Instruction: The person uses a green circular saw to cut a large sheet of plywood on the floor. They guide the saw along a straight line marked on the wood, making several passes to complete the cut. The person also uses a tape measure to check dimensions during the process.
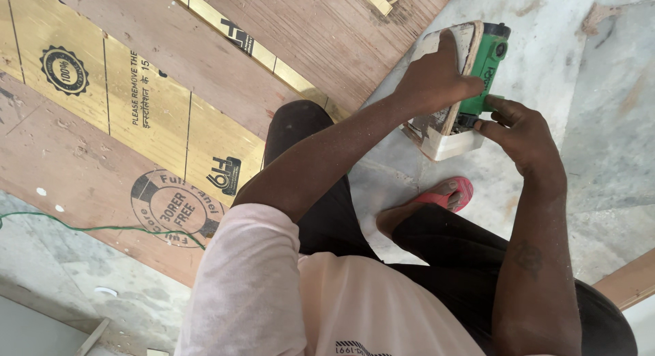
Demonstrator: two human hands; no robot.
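Note:
My left hand [437, 73] presses down on a small piece of white-faced plywood [447, 134] that stands on its edge on the grey floor. My right hand [515, 131] grips the green power tool [486, 63] held against the far side of that piece, with fingers wrapped around its lower end. The tool's tip is hidden behind the plywood and my hands. I am crouched, with black trousers and a pink shirt in view below.
Large plywood sheets [136, 124] with yellow printed film lie across the floor at the left. A thin green cord [102, 228] runs over them. My foot in a pink sandal [437, 196] rests on the stone floor [587, 69]. A wooden strip [631, 281] lies at the right.

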